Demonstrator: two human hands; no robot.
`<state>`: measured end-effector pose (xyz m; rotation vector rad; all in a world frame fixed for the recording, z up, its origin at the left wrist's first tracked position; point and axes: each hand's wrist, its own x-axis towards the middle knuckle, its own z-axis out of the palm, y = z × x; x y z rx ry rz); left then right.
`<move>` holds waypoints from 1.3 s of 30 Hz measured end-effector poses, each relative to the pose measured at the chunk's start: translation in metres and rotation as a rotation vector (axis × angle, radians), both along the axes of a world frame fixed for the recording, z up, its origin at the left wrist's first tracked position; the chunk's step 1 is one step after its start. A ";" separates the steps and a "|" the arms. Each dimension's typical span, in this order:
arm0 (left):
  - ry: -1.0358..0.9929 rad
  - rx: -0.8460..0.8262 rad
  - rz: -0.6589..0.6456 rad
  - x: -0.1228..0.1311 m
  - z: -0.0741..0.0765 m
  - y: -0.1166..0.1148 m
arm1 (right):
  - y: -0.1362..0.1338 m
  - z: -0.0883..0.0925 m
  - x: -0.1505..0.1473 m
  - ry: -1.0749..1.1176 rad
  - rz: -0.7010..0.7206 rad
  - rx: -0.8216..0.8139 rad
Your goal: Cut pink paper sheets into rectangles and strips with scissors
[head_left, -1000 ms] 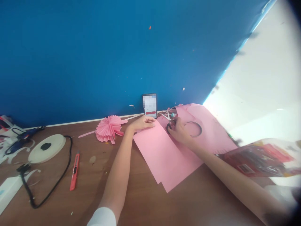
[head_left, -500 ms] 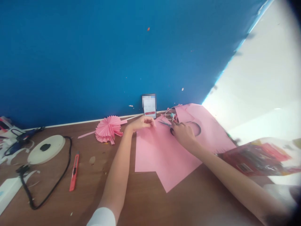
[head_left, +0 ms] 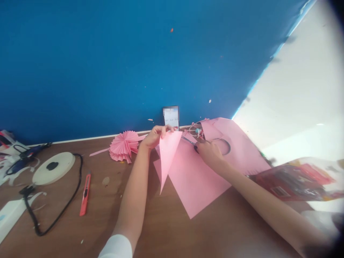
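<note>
Between the fingers of my left hand [head_left: 159, 136] is the top edge of a pink paper piece [head_left: 169, 148], raised off the table and bent so that its lower corner hangs in a point. My right hand [head_left: 209, 152] is closed around the handles of a pair of scissors [head_left: 189, 140], whose blades point left toward the lifted paper. A larger pink paper sheet [head_left: 197, 190] lies flat beneath both. Left of my left hand sits a pleated pink paper rosette [head_left: 124, 145] with paper strips sticking out.
Against the blue wall leans a phone [head_left: 171, 116]. A red box cutter [head_left: 85, 195], a white round disc [head_left: 53, 167], a black cable [head_left: 80, 172] and a white power strip [head_left: 10, 218] lie at left. More pink paper [head_left: 239, 147] and a plastic package [head_left: 298, 179] are at right.
My left hand has taken hold of the pink paper piece and lifted it off the sheet, folding it upward. My right hand with the scissors has barely moved.
</note>
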<state>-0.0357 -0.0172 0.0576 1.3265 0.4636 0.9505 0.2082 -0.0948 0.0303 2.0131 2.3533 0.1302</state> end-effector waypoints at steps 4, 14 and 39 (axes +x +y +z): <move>-0.036 -0.047 0.041 0.001 0.000 0.000 | -0.004 0.000 -0.001 -0.032 0.070 0.038; -0.082 -0.058 0.066 0.003 0.004 -0.001 | -0.006 -0.005 -0.001 -0.079 0.106 0.067; -0.064 -0.128 -0.003 -0.011 0.001 -0.016 | -0.005 0.015 -0.018 1.583 0.056 -0.387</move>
